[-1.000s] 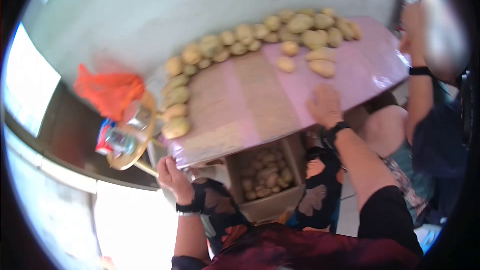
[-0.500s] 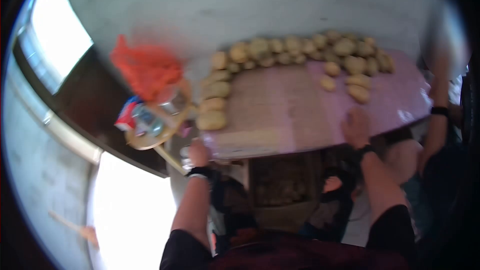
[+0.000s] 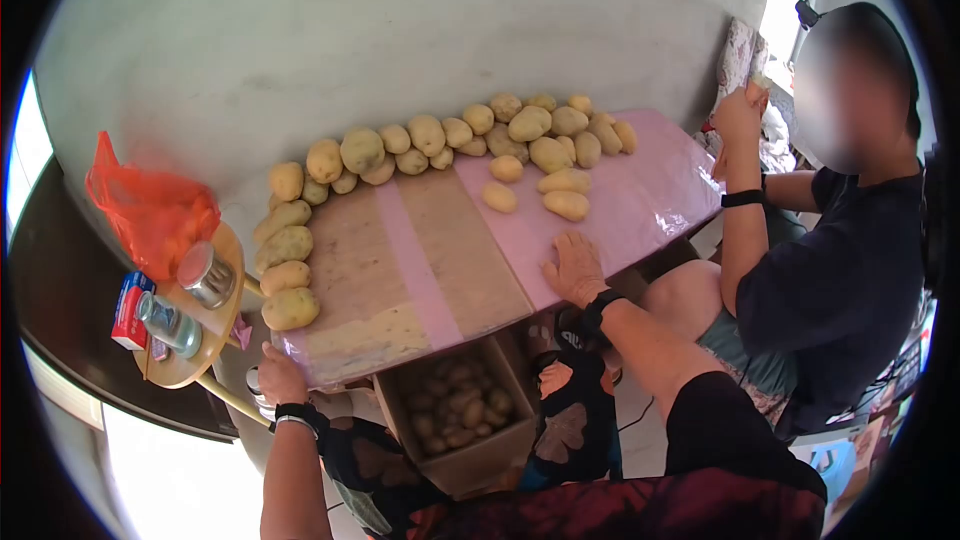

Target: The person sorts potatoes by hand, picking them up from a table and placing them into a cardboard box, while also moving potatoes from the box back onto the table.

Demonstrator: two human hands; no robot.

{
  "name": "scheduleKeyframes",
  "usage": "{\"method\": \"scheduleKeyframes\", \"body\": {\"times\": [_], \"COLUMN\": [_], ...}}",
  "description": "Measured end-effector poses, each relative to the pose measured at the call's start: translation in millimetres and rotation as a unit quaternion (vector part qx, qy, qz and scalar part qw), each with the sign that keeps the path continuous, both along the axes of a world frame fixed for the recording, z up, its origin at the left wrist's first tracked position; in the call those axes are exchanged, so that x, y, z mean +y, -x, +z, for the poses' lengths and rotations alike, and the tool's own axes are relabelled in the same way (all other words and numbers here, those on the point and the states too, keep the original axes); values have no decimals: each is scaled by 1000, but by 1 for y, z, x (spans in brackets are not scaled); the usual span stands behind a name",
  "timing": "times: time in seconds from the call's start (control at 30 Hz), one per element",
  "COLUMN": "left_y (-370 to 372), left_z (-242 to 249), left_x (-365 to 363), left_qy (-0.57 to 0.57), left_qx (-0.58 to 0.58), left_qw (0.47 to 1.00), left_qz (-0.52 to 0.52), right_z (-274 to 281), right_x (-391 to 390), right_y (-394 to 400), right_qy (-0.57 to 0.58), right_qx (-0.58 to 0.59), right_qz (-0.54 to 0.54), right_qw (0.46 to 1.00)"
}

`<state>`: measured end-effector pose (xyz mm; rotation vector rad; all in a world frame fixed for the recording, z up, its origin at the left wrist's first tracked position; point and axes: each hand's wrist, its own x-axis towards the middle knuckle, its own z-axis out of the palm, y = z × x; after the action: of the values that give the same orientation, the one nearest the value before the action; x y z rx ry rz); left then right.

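My right hand (image 3: 573, 268) lies flat, fingers spread, on the pink plastic-covered table (image 3: 640, 205) near its front edge. Its closest neighbours are three loose potatoes (image 3: 566, 204) just beyond the fingers. My left hand (image 3: 280, 376) grips the table's near-left corner from below, fingers curled around the edge. A long row of yellow potatoes (image 3: 425, 135) curves along the wall side and down the left edge. Under the table, between my arms, stands a cardboard box of potatoes (image 3: 455, 417).
A small round wooden stand (image 3: 215, 335) at the left carries a metal tin, a jar and a red-blue packet, with an orange plastic bag (image 3: 150, 210) behind. Another person in a dark shirt (image 3: 840, 270) sits at the right, one hand raised.
The view has swung and steadied, bringing the seated person fully into sight. My right hand stays flat on the table and my left stays at the corner.
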<state>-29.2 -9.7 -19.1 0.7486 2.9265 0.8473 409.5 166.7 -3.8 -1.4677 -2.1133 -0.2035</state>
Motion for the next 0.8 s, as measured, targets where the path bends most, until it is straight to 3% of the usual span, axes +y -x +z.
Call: {"method": "scheduleKeyframes", "body": {"times": [0.13, 0.23, 0.3, 0.43, 0.5, 0.53, 0.6, 0.63, 0.7, 0.8], "left_y": [-6, -9, -8, -10, -11, -10, -10, -11, -12, -13], "left_z": [5, 12, 9, 14, 15, 12, 14, 15, 18, 22], "left_x": [2, 1, 1, 3, 3, 3, 2, 3, 2, 2], "left_qy": [-6, 3, -3, 4, 8, -3, 5, 6, 4, 7], "left_qx": [7, -5, -4, -9, -18, -9, -12, -17, -22, -55], "left_qw": [999, 1000, 999, 999, 999, 999, 999, 999, 999, 998], "left_qz": [31, 26, 41, 46, 37, 40, 48, 40, 48, 41], "right_z": [20, 43, 45, 37, 5, 11, 31, 37, 43, 37], "right_x": [19, 40, 66, 131, 187, 183, 171, 168, 167, 168], "right_y": [14, 35, 46, 65, 60, 70, 81, 87, 93, 99], "right_qy": [101, 25, -11, -43, -42, -38, 17, 20, 165, 195], "right_qx": [-87, -64, 54, 37, -78, -75, 17, 18, -3, -24], "right_qz": [-25, -16, 44, 39, 18, 31, -43, -33, -80, -94], "right_qw": [991, 998, 998, 998, 996, 996, 999, 999, 983, 976]}}
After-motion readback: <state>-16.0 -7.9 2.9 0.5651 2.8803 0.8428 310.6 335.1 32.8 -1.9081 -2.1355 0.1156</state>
